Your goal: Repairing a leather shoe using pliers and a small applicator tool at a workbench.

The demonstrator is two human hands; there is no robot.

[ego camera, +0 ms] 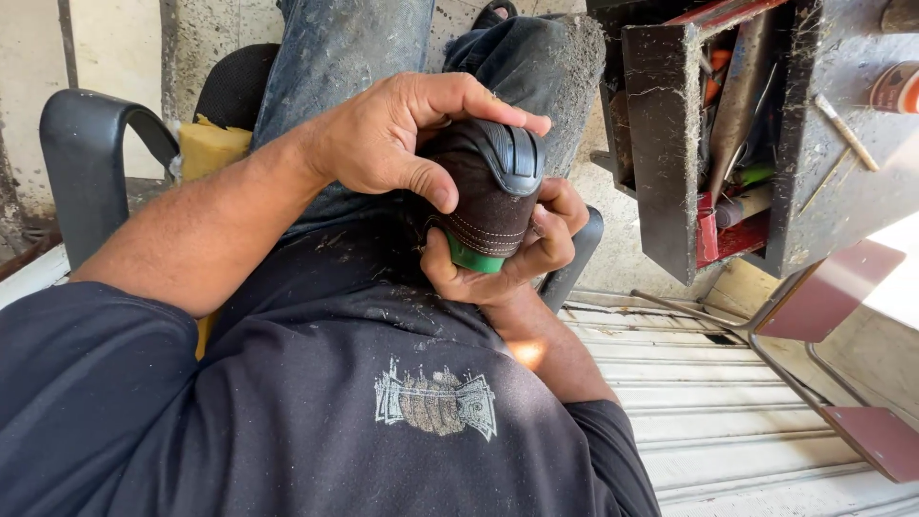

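1. Shoe (490, 196) sits right in the middle, a dark brown suede upper pulled over a green form that peeks out at the bottom edge, with a black ribbed sole piece on top. It's propped on the person's lap against their dusty jeans (335, 57), which looks like a way to brace it so both hands can press on it.
2. Left hand (397, 139) comes over the top, fingers curled across the black sole piece and thumb pushed into the suede side, so it's clamped firmly on the shoe.
3. Right hand (503, 263) cups it from underneath, thumb by the green edge and fingers wrapped round the far side (basically a 2-handed squeeze, top and bottom).
4. Person is in a black chair; 1 armrest (81, 144) shows at left, with a yellow foam pad (211, 148) tucked beside the leg.
5. At right there's a grimy dark metal rack (665, 144) stuffed with tools, some with red, orange and green handles, kept within arm's reach.
6. Labels: a round white and orange tin (898, 88) sits at the top right corner on a dusty surface. The dark shirt (436, 402) has a pale printed graphic on the chest.
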